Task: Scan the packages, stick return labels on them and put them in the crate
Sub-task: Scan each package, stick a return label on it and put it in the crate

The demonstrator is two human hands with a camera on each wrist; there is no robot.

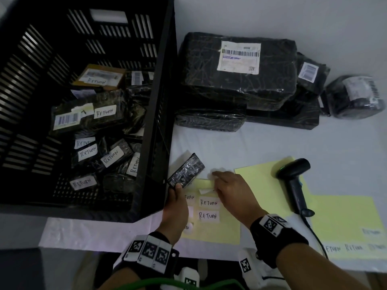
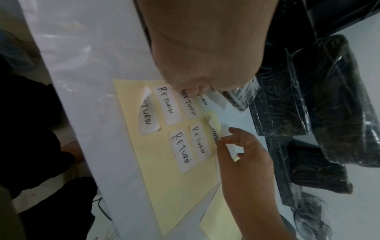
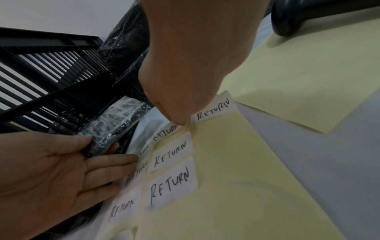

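Note:
My left hand [image 1: 178, 187] grips a small black plastic-wrapped package [image 1: 186, 170] by its near end, just outside the crate's right wall. In the right wrist view the left hand [image 3: 102, 146] holds this package [image 3: 115, 128] between thumb and forefinger, while its other fingers lie on the yellow label sheet [image 3: 226, 186]. My right hand [image 1: 216, 183] pinches a white RETURN label [image 1: 206, 190] whose end is curled up off the sheet [image 1: 219, 231]. The left wrist view shows the right hand [image 2: 223, 141] pinching that label [image 2: 214, 132]. Several RETURN labels [image 3: 170, 186] are still stuck flat.
A black slatted crate [image 1: 161, 80] at left holds several labelled packages. Behind the sheet lies a pile of larger black packages [image 1: 238, 80], with a round one [image 1: 354, 97] at far right. A black handheld scanner [image 1: 293, 178] rests on a second yellow sheet [image 1: 261, 181].

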